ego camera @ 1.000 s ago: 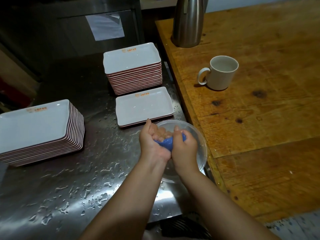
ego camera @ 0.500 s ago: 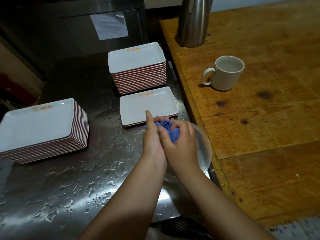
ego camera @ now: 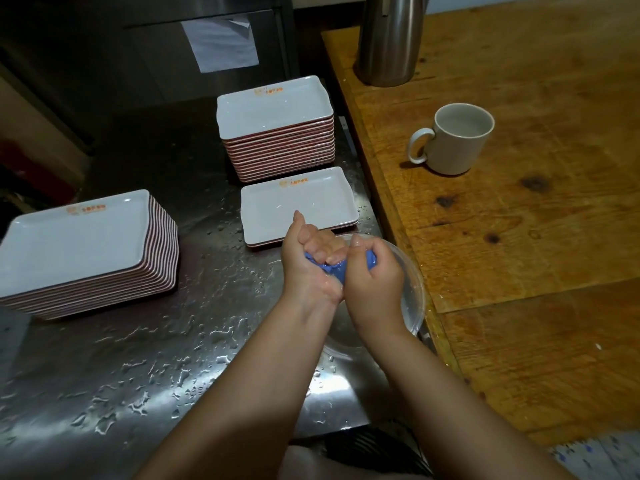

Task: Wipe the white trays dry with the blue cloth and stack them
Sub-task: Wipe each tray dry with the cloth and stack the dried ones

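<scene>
Both hands grip the blue cloth [ego camera: 334, 268], which is bunched into a tight roll between them: the left hand [ego camera: 308, 268] has its fingers curled round the near-left end, thumb raised, and the right hand [ego camera: 372, 275] is closed round the far-right end. The cloth is held just above a clear bowl [ego camera: 414, 289] at the right edge of the wet steel counter [ego camera: 156, 358]. Judgement: the step in hand is wringing the cloth out before wiping. To do it well, the hands should twist in opposite directions directly over the bowl so the water falls inside it and not onto the single tray [ego camera: 298, 206] lying just beyond the knuckles, which shows droplets and appears unwiped. A tall stack of trays [ego camera: 277, 133] stands behind that tray, nearly touching it, and its top tray also looks wet. A second stack [ego camera: 79, 244] sits well apart to the left; whether it is the dried pile cannot be told. Edges: the bowl sits close against the raised edge of the wooden table [ego camera: 519, 237] on the right, so there is little room that side. The table holds a mug [ego camera: 453, 143] and a steel jug [ego camera: 389, 39], both well clear of the hands. Open room lies to the left, over the puddled counter between the two stacks; wiped trays set down there would pick up water again.
</scene>
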